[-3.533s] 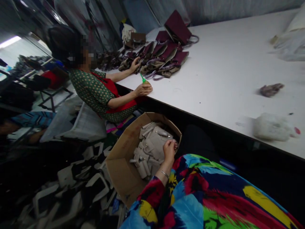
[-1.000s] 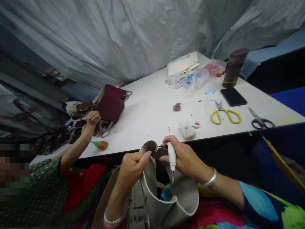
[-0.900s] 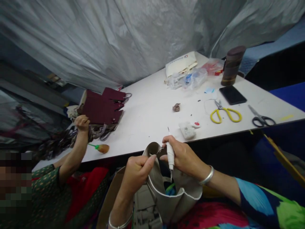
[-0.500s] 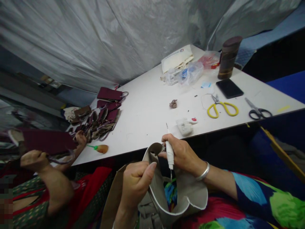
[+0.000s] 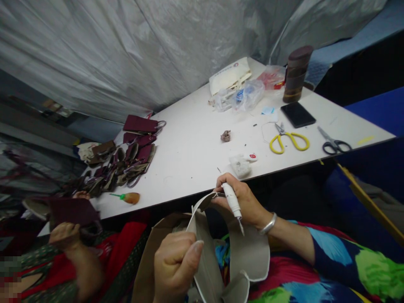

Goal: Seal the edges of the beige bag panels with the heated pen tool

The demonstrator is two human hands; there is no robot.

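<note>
A grey leather-like bag piece (image 5: 249, 256), open and curved with pale cut edges, rests over my lap. My right hand (image 5: 244, 202) is closed around a slim tool (image 5: 232, 200) with a white wrapped handle and a pointed metal tip angled down over the piece. The fingers of that hand also touch the piece's upper edge. My left hand (image 5: 176, 263) makes a fist, thumb on top, beside the piece's left wall. Whatever lies inside that fist is hidden.
On the white table (image 5: 189, 143) lie yellow-handled scissors (image 5: 288, 142), black scissors (image 5: 336, 145), a phone (image 5: 298, 114), a bottle (image 5: 297, 73) and a crumpled white wad (image 5: 241, 165). At left, a co-worker's hand (image 5: 65, 235) holds a maroon bag (image 5: 72, 214) near heaped maroon pieces (image 5: 139, 160).
The tool in my right hand has tilted, its lower tip swinging right. My left fist has shifted slightly left and down. The co-worker's maroon bag has moved lower.
</note>
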